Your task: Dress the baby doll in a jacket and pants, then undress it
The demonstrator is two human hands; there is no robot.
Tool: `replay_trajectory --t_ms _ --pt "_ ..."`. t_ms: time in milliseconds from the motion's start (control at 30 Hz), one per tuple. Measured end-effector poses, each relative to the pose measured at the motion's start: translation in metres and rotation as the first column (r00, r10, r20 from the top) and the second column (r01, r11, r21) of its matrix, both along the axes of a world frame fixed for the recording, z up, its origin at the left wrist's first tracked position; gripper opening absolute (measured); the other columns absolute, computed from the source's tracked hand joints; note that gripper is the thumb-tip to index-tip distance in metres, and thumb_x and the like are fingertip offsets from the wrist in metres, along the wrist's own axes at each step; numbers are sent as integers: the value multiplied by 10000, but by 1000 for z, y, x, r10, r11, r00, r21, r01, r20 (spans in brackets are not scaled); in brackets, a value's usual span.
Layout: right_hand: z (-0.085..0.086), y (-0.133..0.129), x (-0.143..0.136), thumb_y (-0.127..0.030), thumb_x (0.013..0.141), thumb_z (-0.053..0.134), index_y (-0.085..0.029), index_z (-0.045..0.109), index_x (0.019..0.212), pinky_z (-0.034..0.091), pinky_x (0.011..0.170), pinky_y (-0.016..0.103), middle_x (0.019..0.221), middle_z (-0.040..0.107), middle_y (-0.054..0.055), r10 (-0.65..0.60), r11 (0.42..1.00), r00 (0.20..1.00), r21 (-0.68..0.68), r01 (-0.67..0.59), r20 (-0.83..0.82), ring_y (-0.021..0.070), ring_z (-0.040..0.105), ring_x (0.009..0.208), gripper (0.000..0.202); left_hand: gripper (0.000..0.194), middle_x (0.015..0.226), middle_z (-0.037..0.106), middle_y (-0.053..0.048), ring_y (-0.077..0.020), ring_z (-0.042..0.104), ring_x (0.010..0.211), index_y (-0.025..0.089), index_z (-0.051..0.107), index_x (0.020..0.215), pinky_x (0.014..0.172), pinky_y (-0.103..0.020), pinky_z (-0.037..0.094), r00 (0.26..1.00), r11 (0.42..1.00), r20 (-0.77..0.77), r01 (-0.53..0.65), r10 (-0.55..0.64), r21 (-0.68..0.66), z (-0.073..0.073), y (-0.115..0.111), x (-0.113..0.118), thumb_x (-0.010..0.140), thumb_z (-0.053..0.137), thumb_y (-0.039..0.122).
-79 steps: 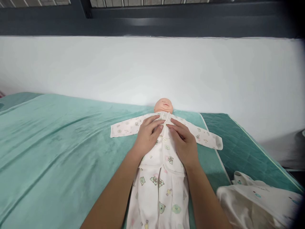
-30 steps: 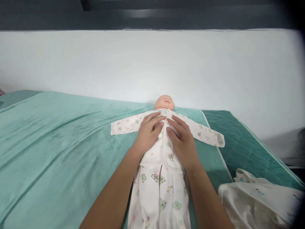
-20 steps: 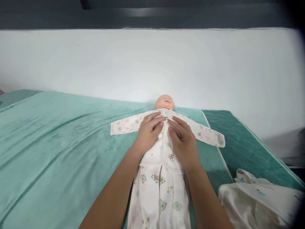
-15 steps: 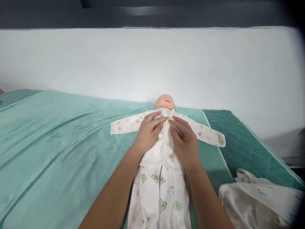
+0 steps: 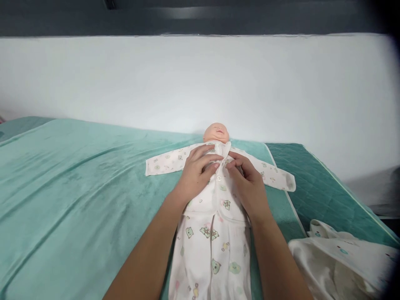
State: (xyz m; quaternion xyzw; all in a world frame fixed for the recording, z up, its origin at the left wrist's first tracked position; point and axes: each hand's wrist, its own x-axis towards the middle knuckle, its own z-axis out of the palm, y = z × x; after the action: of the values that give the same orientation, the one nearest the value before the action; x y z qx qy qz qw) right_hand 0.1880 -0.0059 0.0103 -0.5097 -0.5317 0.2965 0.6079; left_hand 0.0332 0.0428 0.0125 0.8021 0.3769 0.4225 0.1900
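Note:
A baby doll (image 5: 216, 132) lies face up on a green sheet, dressed in a white printed jacket (image 5: 226, 204) and matching trousers (image 5: 200, 254). Its sleeves stretch out to both sides. On the left half of the chest lies my left hand (image 5: 198, 171), fingers spread and fingertips at the front edge near the neckline. My right hand (image 5: 248, 179) is closed in a pinch on the jacket's other front edge. A button (image 5: 219, 178) shows below my fingertips.
The light green sheet (image 5: 93, 183) covers the bed, with a darker quilted cover (image 5: 312, 183) at the right. White fabric (image 5: 346, 254) lies bunched at the lower right. Behind the doll stands a white wall (image 5: 156, 83).
My right hand has moved slightly right and its fingers have drawn together on the jacket edge. The collar edge has lifted and shifted right a little. My left hand has hardly moved.

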Motion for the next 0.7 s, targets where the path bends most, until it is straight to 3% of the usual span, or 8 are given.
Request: replay_trajectory --t_ms 133,333,500,700 --pt "2 -2 8 -348 877 628 -242 663 784 397 1034 413 1394 576 -6 54 997 996 -64 -50 70 247 514 1276 145 71 1414 557 -13 -220 409 1391 253 667 911 1178 -433 340 998 993 61 28 -21 -117 7 -5 -3 910 621 306" --pt "6 -6 20 -434 862 645 -281 698 852 469 814 405 1527 444 -41 186 970 954 -195 -142 233 214 610 996 162 158 1549 410 35 -244 300 1477 255 685 837 1198 -455 310 979 924 38 201 -200 -324 18 -8 -20 918 593 355" --pt "10 -9 21 -398 846 667 -303 707 840 469 933 449 1531 434 -66 214 970 926 -182 -163 311 293 468 1306 103 183 1588 349 39 -272 201 1518 266 712 879 1166 -453 361 963 884 55 263 -263 -385 19 -7 -25 901 608 416" --pt "6 -9 20 -370 861 650 -296 698 850 352 1129 499 1535 442 -45 220 974 913 -125 -187 345 283 334 1450 89 172 1583 364 32 -257 226 1511 254 713 860 1182 -445 335 959 891 47 276 -278 -360 20 -6 -24 905 610 384"
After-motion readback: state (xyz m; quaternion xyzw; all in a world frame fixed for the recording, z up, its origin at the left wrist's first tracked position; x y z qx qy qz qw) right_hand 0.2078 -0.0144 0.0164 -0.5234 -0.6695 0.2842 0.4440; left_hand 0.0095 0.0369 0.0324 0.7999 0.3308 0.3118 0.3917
